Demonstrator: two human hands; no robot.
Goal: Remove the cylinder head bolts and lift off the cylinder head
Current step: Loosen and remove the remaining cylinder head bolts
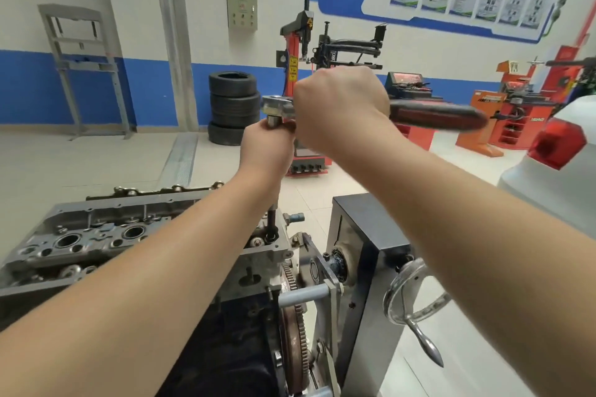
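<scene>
Overhead, a person's two bare hands work a ratchet wrench (280,105) above a cylinder head (96,235) mounted on an engine stand (361,235) in a tyre workshop. The right hand (342,106), at about 12 o'clock in the frame, is clenched round the wrench's shaft, with the red-and-black handle (438,114) jutting out toward 3 o'clock. The left hand (267,145), just below and touching the wrench's chrome head, is wrapped round the top of a long extension bar (272,222) that drops straight down. The bar's lower end sits in a bolt recess at the near right end of the cylinder head, directly at 6 o'clock from the left hand and well below it. The cylinder head itself lies at about 8 o'clock from both hands, partly hidden by the left forearm, its open bores facing up. A toothed flywheel (290,332) shows at 6 o'clock, and the stand's chrome handwheel (406,296) at 4 o'clock. Behind, a stack of tyres (233,106) stands at 11 o'clock beside a red tyre changer (303,51), against a white-and-blue wall.
</scene>
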